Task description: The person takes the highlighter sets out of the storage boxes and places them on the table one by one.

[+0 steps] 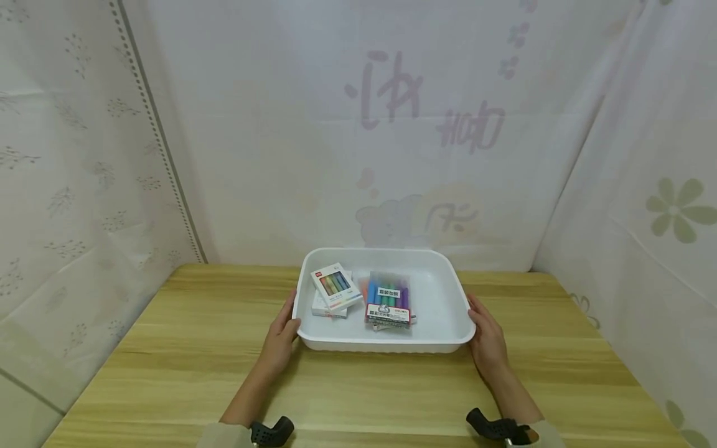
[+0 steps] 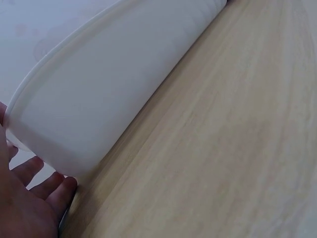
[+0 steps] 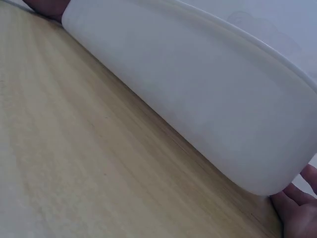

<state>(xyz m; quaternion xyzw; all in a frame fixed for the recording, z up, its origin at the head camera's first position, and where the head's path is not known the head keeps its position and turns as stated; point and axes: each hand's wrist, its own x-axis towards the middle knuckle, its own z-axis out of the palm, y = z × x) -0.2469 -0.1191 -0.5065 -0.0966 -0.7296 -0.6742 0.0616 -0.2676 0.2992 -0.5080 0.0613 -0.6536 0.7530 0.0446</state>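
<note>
A white plastic tray [image 1: 442, 336] sits at the back of the wooden table. My left hand [image 1: 279, 341] grips its left end, thumb at the rim and fingertips low against the wall in the left wrist view. At the opposite end, my right hand [image 1: 488, 339] holds the tray's side, its fingers by the bottom corner in the right wrist view. Inside lie a small white box with coloured sticks pictured on it [image 1: 337, 286], resting over another white box [image 1: 322, 306], and a clear pack of coloured markers [image 1: 388, 300]. Something orange and white shows partly from beneath the marker pack.
The wood-grain table [image 1: 381, 392] extends in front of the tray and to both sides. Printed pale curtains [image 1: 280, 155] hang behind the table's back edge and along its left and right. A black band [image 1: 271, 430] is on each wrist.
</note>
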